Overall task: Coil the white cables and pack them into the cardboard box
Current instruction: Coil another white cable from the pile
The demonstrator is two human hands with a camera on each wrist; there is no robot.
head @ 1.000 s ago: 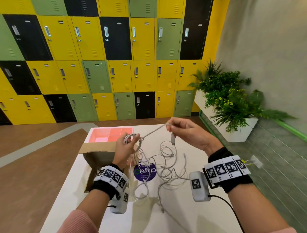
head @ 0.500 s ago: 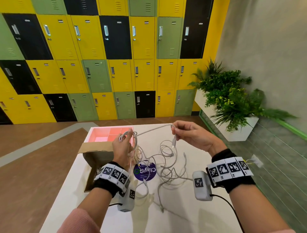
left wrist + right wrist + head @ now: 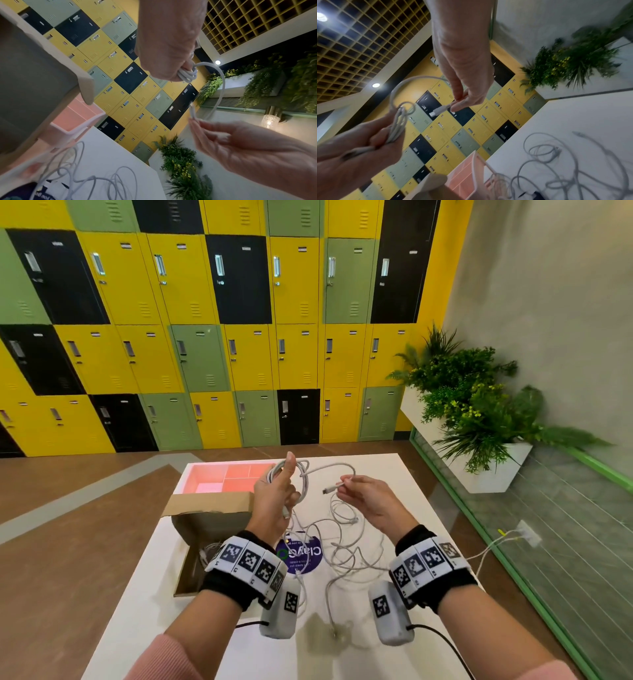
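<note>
- Lockers [image 3: 219,337] in yellow, green and black fill the far wall behind a white desk [image 3: 404,474]; both hands are held up above the desk.
- Left hand [image 3: 275,494]: fingers curled round a bundle of white loops, the coil [image 3: 303,474], with the thumb raised. The left wrist view shows the loops bunched in the fist [image 3: 187,75].
- Right hand [image 3: 368,501]: thumb and fingertips pinch the same cable just behind its plug [image 3: 329,490]; the other fingers are loosely spread. In the right wrist view the plug [image 3: 439,111] sticks out past the fingertips.
- A short arc of cable runs from the coil over to the pinched end, so the two hands are close together but apart.
- Below the hands, more loose cables [image 3: 346,546] lie tangled on the desk, partly over a round purple sticker [image 3: 301,556].
- Box [image 3: 205,529]: brown cardboard, open, at the desk's left edge, just left of the left wrist. Some white cable shows inside it near the bottom.
- A pink tray [image 3: 222,477] with compartments sits beyond the box, touching or just behind its raised flap.
- A planter [image 3: 479,412] with green plants stands on the floor to the right of the desk.
- A white adapter [image 3: 529,534] with a lead lies on the floor at the right.
</note>
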